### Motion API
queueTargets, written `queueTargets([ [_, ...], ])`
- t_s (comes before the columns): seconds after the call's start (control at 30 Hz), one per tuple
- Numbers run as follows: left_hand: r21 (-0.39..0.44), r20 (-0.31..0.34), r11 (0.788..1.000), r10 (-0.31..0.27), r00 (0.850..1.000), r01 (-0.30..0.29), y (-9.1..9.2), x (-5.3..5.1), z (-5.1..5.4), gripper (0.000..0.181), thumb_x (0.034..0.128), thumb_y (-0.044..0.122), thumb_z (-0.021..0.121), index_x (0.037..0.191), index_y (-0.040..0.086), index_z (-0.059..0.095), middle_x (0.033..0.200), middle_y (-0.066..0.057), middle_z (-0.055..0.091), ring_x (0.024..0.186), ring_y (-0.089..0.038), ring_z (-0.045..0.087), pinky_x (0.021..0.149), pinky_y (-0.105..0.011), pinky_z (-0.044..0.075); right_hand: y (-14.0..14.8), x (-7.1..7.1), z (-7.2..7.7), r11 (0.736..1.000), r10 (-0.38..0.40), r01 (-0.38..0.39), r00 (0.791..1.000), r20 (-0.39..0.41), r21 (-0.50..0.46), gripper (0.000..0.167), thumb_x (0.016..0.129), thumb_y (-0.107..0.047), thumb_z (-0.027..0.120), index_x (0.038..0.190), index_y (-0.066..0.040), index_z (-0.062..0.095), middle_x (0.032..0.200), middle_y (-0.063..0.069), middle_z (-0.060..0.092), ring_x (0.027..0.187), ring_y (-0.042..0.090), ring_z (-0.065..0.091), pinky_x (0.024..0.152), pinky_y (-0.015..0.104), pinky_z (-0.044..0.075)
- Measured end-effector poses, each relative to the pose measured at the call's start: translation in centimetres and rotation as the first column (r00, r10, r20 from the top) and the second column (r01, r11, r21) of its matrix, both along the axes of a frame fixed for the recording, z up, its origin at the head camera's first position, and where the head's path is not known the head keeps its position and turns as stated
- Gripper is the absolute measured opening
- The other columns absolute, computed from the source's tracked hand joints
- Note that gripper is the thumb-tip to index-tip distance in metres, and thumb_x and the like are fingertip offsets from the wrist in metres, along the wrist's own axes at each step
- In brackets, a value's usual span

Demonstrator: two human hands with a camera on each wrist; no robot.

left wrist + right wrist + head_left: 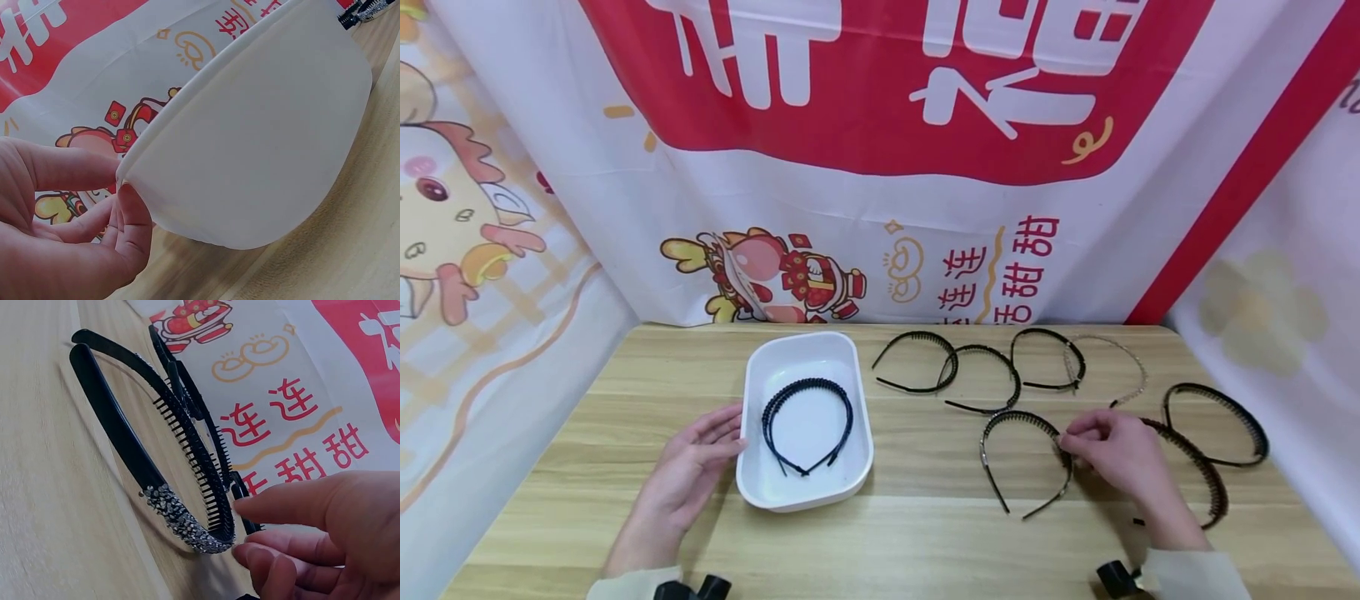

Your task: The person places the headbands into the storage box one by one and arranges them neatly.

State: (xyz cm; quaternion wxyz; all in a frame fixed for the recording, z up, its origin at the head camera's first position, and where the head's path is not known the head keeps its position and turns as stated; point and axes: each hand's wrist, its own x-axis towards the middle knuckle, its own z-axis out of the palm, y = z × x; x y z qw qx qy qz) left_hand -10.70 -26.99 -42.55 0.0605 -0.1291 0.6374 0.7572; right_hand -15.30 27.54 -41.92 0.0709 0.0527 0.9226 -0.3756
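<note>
A white plastic box (805,497) stands at left centre, holding dark headbands (808,385). My left hand (692,467) is at its left side, with thumb and fingertips at the rim; the left wrist view shows the box's outer wall (250,150) beside this hand (81,219). On the right, my right hand (1112,450) pinches the side of a black toothed headband with silvery glitter (1017,418). In the right wrist view, the glitter section (187,522) lies beside the thumb and fingertips of this hand (306,537).
Several other headbands lie on the wooden table (925,533): black ones behind (917,389), a thin pale one (1142,375), a brown toothed one (1213,483) and a black one at far right (1262,442). A printed cloth (880,250) hangs along the back edge.
</note>
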Motion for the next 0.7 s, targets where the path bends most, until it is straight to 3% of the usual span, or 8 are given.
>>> queueTargets([
  [0.37, 0.001, -0.001, 1.0, -0.013, 1.0, 0.013, 0.06, -0.07, -0.14, 0.059, 0.097, -0.008, 0.063, 0.151, 0.005, 0.045, 0.121, 0.011, 0.068, 0.115, -0.005, 0.064, 0.102, -0.019, 0.057, 0.32, 0.04, 0.32, 0.994, 0.061, -0.067, 0.996, 0.067, 0.086, 0.046, 0.088, -0.035, 0.088, 0.116, -0.002, 0.073, 0.084, 0.001, 0.075, 0.071, 0.018, 0.067, 0.066, 0.032, 0.052],
  [0.7, 0.011, -0.006, 1.0, -0.018, 1.0, 0.018, -0.09, -0.06, -0.29, 0.054, 0.0975, -0.009, 0.063, 0.146, 0.008, 0.049, 0.121, 0.01, 0.07, 0.116, -0.006, 0.064, 0.102, -0.019, 0.057, -0.01, 0.0, 0.17, 0.989, 0.083, -0.089, 0.995, 0.055, 0.12, 0.046, 0.086, -0.034, 0.089, 0.116, -0.002, 0.074, 0.086, 0.0, 0.075, 0.071, 0.016, 0.067, 0.068, 0.032, 0.053],
])
